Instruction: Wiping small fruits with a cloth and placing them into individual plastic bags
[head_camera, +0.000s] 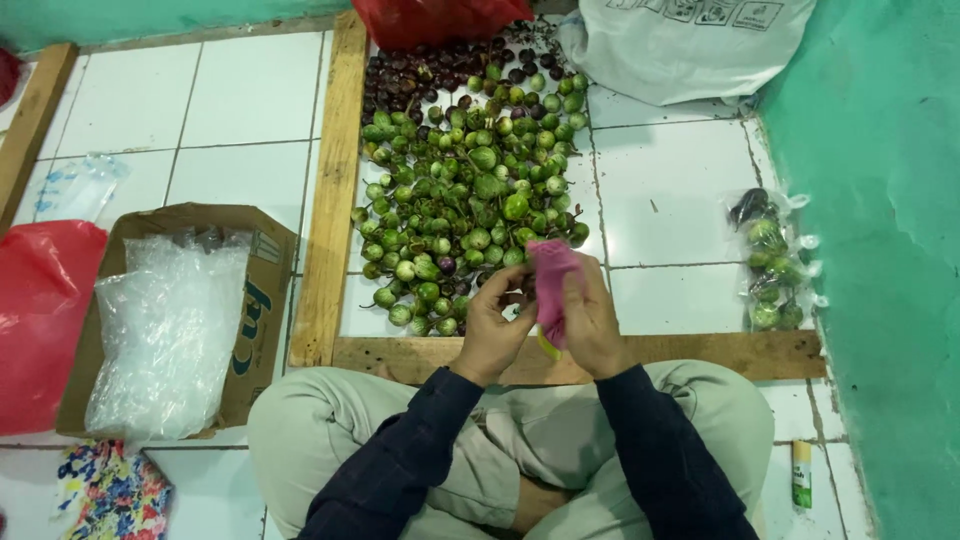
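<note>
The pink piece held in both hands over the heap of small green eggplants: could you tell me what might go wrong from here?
Held only at the fingertips of the left hand and right hand, the pink piece could slip into the green eggplants. The pile crowds the wooden frame, so a nudge might roll some out. The filled clear bags lie loose by the wall and may spill.
</note>
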